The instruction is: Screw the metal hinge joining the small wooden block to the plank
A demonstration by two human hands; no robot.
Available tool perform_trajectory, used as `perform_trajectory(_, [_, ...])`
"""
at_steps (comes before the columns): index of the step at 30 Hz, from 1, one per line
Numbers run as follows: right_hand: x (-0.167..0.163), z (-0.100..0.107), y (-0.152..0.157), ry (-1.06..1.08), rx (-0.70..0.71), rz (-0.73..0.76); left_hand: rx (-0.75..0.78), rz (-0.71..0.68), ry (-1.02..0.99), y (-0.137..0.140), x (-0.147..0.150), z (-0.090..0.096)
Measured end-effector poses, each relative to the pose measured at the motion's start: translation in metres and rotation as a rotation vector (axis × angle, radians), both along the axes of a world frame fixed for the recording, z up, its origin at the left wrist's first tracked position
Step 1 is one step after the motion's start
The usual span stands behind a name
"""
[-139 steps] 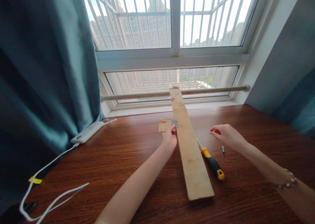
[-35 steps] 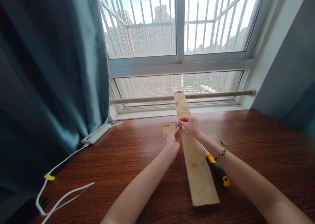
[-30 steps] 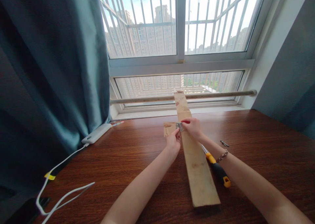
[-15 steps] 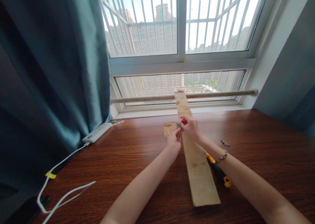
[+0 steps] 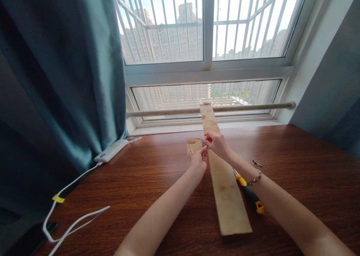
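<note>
A small metal piece [image 5: 204,143], most likely a hinge, is pinched between the fingertips of both hands. My left hand [image 5: 199,160] grips its near edge, with thumb and fingers closed. From the right, my right hand [image 5: 218,145] holds it, fingers bent over the long board. That pale wooden board [image 5: 229,199] runs lengthwise away from me, its far end reaching the window rail. Beside it on the left lies a short wooden piece [image 5: 192,145], just under the metal part. Fingers hide much of the metal piece.
A screwdriver [image 5: 250,193] with a yellow and black handle lies right of the board, partly under my right forearm. Several screws [image 5: 257,163] rest farther right. On the left are a white power bank [image 5: 111,151], a white cable [image 5: 74,181] and a dark curtain [image 5: 64,80].
The metal piece has tilted slightly between my fingers. My right forearm has shifted a little, so more of the screwdriver shows. Board and short wooden piece stay essentially in place.
</note>
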State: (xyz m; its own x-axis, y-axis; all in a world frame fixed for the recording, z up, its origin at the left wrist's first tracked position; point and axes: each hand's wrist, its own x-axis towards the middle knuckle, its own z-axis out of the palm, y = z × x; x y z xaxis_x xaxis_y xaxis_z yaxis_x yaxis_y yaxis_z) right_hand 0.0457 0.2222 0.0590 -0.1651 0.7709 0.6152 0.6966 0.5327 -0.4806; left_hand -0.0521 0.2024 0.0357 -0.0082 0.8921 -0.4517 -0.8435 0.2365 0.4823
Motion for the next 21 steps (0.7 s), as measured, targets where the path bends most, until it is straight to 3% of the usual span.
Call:
perform_trajectory(3, [0.0,0.001,0.0,-0.021,0.022,0.013,0.003,-0.002,0.008,0.001,0.0,-0.001])
perform_trajectory(10, [-0.003,-0.012,0.002,0.096,0.018,-0.141,0.049,0.006,0.001,-0.001,0.0,0.002])
perform_trajectory(17, [0.001,-0.021,-0.001,0.054,0.049,-0.056,0.063,-0.002,-0.001,-0.005,0.0,0.003])
perform_trajectory(21, [0.009,-0.023,-0.002,0.219,-0.001,-0.088,0.067,0.047,-0.003,-0.001,0.0,-0.002])
